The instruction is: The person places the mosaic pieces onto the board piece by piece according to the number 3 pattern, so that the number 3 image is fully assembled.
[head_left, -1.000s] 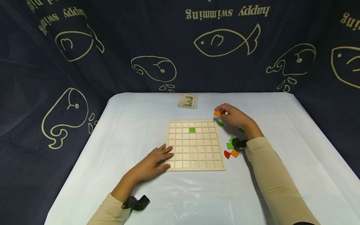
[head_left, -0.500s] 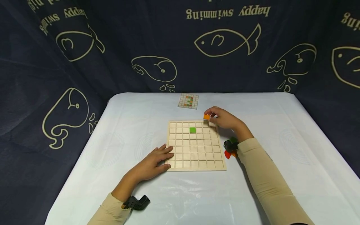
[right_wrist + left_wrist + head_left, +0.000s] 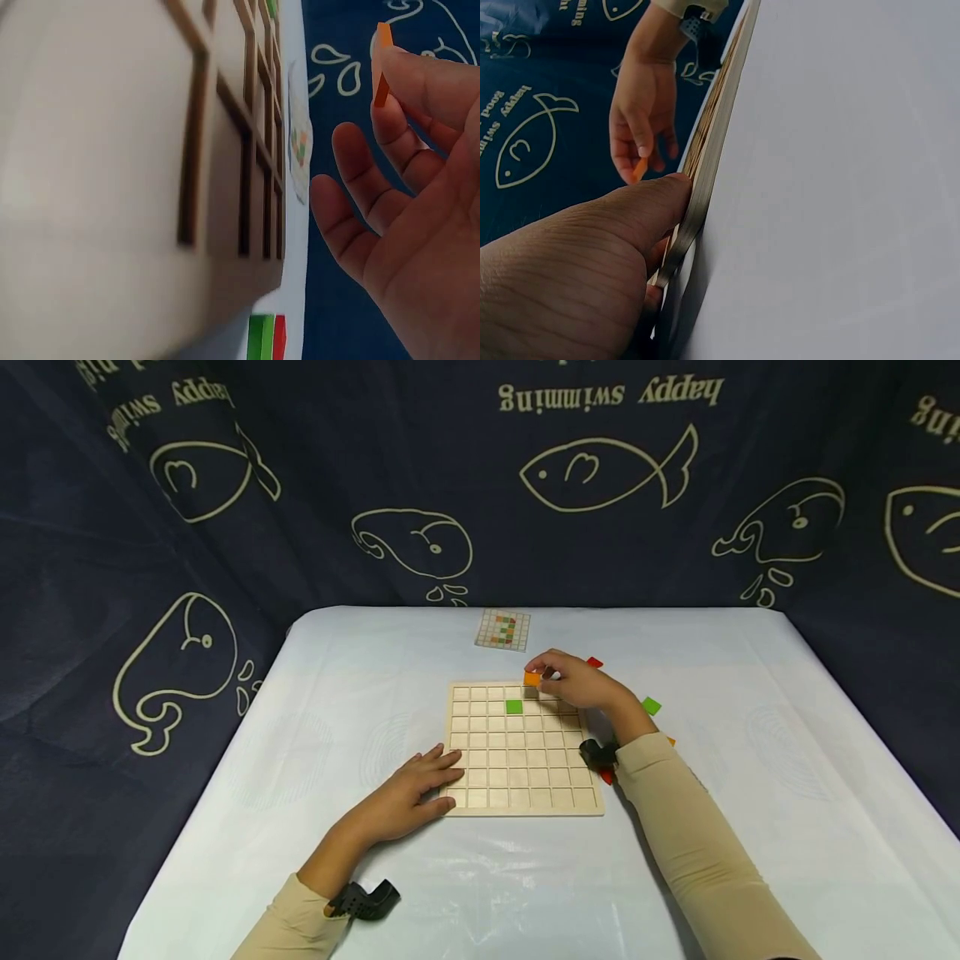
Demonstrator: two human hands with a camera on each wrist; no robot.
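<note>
Between thumb and forefinger, my right hand (image 3: 576,682) pinches an orange square tile (image 3: 532,678) just above the far edge of the wooden grid board (image 3: 495,756). In the right wrist view the same tile (image 3: 383,66) is seen edge-on, with the other fingers loosely bent. One green square tile (image 3: 513,707) lies in a cell of the board's second row from the far side. My left hand (image 3: 408,797) rests with spread fingers on the board's left edge. The left wrist view shows its thumb (image 3: 660,202) against the board's side.
A small pattern card (image 3: 502,629) lies beyond the board. Right of the board are loose pieces: a red one (image 3: 594,662), a green one (image 3: 651,705) and others partly hidden by the right arm. A dark fish-print cloth (image 3: 480,552) hangs behind the white table (image 3: 337,693).
My right hand has carried the orange tile leftward from the loose pieces to over the board's far edge. A red piece behind that hand has come into view. The left hand stays put.
</note>
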